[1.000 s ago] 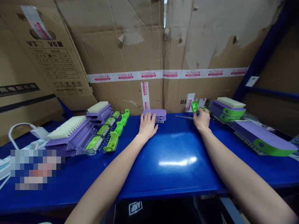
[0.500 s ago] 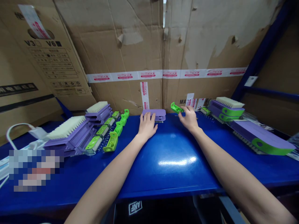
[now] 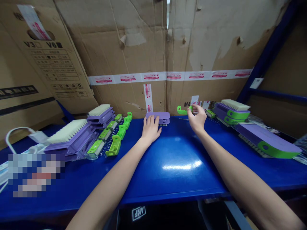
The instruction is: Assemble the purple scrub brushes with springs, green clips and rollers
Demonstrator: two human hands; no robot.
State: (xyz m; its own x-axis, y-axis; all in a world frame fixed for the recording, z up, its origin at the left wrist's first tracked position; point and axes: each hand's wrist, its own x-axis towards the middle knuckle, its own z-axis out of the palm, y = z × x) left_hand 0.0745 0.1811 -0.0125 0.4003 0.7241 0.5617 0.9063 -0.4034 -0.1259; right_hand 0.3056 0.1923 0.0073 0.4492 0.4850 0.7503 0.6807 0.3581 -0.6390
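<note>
My left hand [image 3: 150, 130] lies over the left end of a purple brush body [image 3: 164, 115], fingers stretched out on it and thumb apart. Bristles show under the brush's near edge. To the right, my right hand [image 3: 198, 117] pinches a bright green plastic end piece [image 3: 182, 111] between thumb and fingers, raised above the table. The piece points left, with a holed tab at its free end; its other end is hidden by the fingers. Below it a thin rod [image 3: 184, 119] lies on the blue table [image 3: 168, 179].
On the left stand stacked purple brush bodies [image 3: 78, 140], a row of green-topped clear parts [image 3: 105, 134] and several green end pieces [image 3: 114, 146]. Purple-and-green brushes [image 3: 268, 139] lie on the right. Cardboard [image 3: 124, 57] walls the back; a white cable [image 3: 14, 131] is far left.
My right hand has moved slightly right, turning the green end piece from a slant to nearly level. The thin rod now shows below it. My left hand and the brush stay put.
</note>
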